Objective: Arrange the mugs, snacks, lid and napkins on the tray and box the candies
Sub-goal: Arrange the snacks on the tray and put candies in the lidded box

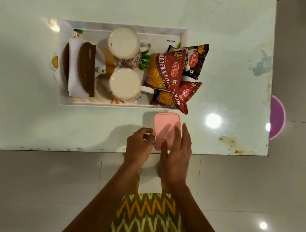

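A white tray [120, 29] sits mid-table. It holds two white mugs with red flowers [124, 44] [125, 84], a brown napkin holder [86, 68] with white napkins [73, 60], a small white lid with a knob [100, 64], and three snack packets [166, 69] [192, 59] [179, 98]. A pink lidded box [167, 121] stands near the table's front edge. My left hand [139, 143] grips the box's left side with curled fingers. My right hand [177, 150] lies flat on the pink lid, fingers straight. No candies are visible.
A small yellow and white piece [54, 62] lies just left of the tray. The glass table's front edge [46, 149] runs close to my hands. A purple round stool or tub [277, 116] pokes out beyond the table's right edge. Tiled floor lies below.
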